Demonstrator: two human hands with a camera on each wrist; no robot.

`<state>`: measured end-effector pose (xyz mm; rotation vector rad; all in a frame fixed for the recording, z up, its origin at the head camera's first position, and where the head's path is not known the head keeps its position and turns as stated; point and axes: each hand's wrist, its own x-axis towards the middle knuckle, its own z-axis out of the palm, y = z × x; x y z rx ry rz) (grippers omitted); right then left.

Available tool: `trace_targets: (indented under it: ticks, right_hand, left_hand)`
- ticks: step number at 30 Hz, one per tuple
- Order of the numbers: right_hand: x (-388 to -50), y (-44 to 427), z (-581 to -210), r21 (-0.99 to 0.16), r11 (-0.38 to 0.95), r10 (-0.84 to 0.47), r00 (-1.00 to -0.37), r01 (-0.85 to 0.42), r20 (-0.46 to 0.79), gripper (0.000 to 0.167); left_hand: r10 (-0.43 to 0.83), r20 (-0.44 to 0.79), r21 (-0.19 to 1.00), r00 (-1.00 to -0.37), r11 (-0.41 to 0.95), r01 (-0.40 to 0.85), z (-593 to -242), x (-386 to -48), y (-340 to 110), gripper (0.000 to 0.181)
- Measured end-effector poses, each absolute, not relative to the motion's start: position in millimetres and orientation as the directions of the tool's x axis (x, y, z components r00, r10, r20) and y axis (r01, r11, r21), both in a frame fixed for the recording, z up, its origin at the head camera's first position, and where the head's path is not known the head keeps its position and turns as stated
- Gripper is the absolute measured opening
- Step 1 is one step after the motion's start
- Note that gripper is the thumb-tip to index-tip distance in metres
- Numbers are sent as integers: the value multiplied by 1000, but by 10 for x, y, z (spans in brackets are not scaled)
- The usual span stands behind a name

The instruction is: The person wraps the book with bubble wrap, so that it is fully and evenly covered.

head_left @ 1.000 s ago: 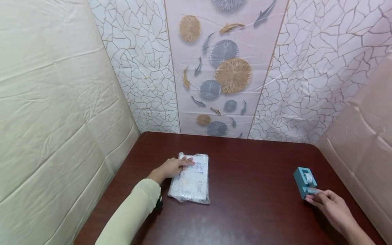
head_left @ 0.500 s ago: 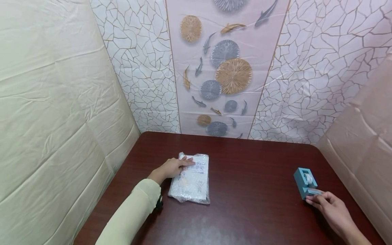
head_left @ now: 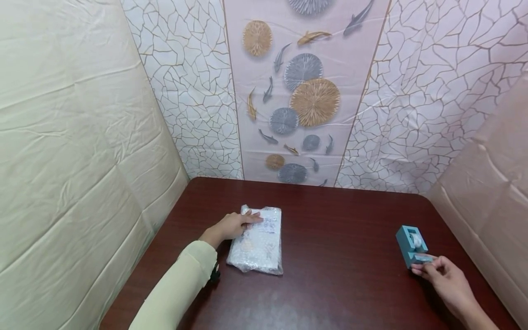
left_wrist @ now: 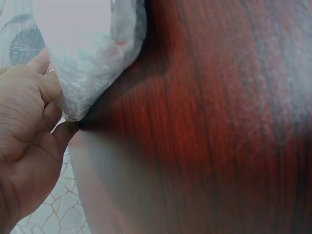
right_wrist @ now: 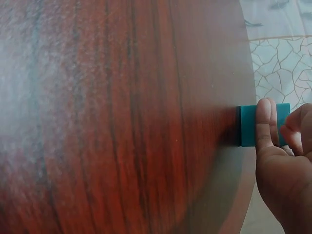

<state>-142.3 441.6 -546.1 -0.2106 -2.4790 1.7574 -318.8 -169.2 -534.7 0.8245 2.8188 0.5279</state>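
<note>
A flat package in bubble wrap (head_left: pixel 261 250) lies on the table left of the middle, its white face and some blurred print showing through. My left hand (head_left: pixel 231 226) rests on its upper left side, fingers lying out across the top. In the left wrist view, the thumb touches the edge of the bubble wrap (left_wrist: pixel 97 73). Far to the right stands a teal tape dispenser (head_left: pixel 404 247) with a clear roll in it. My right hand (head_left: pixel 451 284) grips its near end, thumb and fingers around the front. Whether a tape end lies between the fingertips cannot be made out.
The dark red wooden table (head_left: pixel 330 256) has rounded far corners. A patterned cloth wall (head_left: pixel 288 91) rises behind it, with cream cloth (head_left: pixel 82 137) hanging at the left and more at the right. A small black object (head_left: pixel 215 274) sits at the left wrist.
Both hands hold almost the same places. The right hand and fingers have shifted very slightly at the tape dispenser; the package has not moved.
</note>
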Motion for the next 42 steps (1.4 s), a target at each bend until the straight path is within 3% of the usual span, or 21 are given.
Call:
trace_targets:
  ticks: [7,14,17,20,23,26,33,42]
  right_hand:
    - [-1422,4395,-5501,-914,405,173,-982,6,70,19]
    - [-1372,4403,-5570,-984,151,175,-977,-96,122,22]
    - [-1354,4388,-5530,-989,113,195,-974,-98,119,21]
    - [-1335,4327,-5454,-967,244,244,-961,-71,132,26]
    - [-1327,4242,-5377,-892,452,307,-936,-14,170,35]
    - [-1318,4159,-5332,-800,599,351,-902,10,251,34]
    - [-1321,3955,-5285,-717,683,314,-830,-139,460,10]
    - [-1449,3667,-5094,-647,690,163,-801,-325,576,4]
  left_hand:
    - [544,-44,390,-838,782,486,-5364,-3186,-1702,50]
    - [545,-46,391,-837,781,487,-5359,-3185,-1697,51]
    - [542,-56,392,-839,784,481,-5360,-3179,-1693,51]
    - [541,-64,396,-838,785,477,-5357,-3176,-1690,51]
    - [537,-68,390,-841,790,473,-5344,-3178,-1687,52]
    - [537,-72,382,-841,794,474,-5331,-3181,-1684,52]
    - [553,-65,381,-830,783,492,-5338,-3180,-1680,51]
    - [556,-61,408,-829,772,487,-5309,-3196,-1688,51]
